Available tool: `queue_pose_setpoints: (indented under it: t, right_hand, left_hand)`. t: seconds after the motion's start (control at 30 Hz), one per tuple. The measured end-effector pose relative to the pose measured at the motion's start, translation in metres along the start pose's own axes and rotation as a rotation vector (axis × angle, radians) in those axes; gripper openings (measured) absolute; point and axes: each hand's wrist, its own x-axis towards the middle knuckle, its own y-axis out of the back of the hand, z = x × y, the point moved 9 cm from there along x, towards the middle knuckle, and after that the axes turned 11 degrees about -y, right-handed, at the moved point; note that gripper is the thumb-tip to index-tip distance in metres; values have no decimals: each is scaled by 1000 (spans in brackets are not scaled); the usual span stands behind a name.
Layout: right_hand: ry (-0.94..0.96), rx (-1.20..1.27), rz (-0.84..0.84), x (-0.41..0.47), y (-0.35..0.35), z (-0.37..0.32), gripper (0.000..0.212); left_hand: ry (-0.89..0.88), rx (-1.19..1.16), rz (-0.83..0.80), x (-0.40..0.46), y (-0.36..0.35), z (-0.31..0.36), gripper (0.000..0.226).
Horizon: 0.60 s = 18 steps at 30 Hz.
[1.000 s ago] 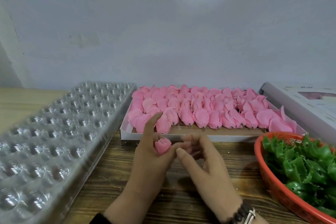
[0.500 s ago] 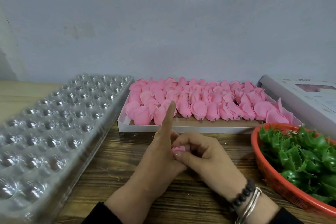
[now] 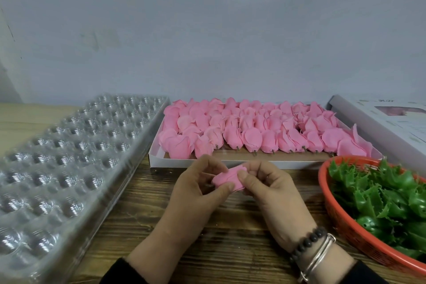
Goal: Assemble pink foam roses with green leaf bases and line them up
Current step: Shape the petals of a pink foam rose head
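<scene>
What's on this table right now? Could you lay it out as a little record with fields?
In hands: one pink foam rose, held between left hand and right hand
Behind hands: shallow white cardboard box of pink foam roses lying in rows
Left side: clear plastic tray with round cups, cups empty
Right side: red-orange woven plastic basket of green plastic leaf bases
Far right: white flat carton
Surface: dark wooden table

A clear plastic blister tray [image 3: 69,157] and a white box [image 3: 391,127] lie on the wooden table [image 3: 230,249].

Both hands' fingers [image 3: 244,177] pinch one pink rose [image 3: 227,179] (above table [image 3: 230,237]).
</scene>
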Motion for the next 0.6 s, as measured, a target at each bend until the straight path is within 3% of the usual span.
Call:
queue_pose_setpoints:
  t: [0.1,0.23,0.3,0.37,0.5,0.6]
  right_hand:
    - [12,-128,-23,-4,-3,-8,11]
    - [54,-475,-175,-10,-19,-13,81]
    - [79,-424,-275,-13,-30,-13,90]
    - [134,-433,-245,-13,-29,-16,80]
    - [137,-356,-188,-11,-20,-21,36]
    - [99,-232,-234,-10,-19,-20,25]
  left_hand:
    - [38,-130,51,0,1,-2,14]
    - [210,-452,145,-4,1,-17,12]
    - [303,-546,130,-7,-3,-23,13]
    - [357,-576,109,-9,-6,-26,12]
    - [357,-507,82,-10,-4,-31,15]
    - [315,-452,48,-9,-1,-29,23]
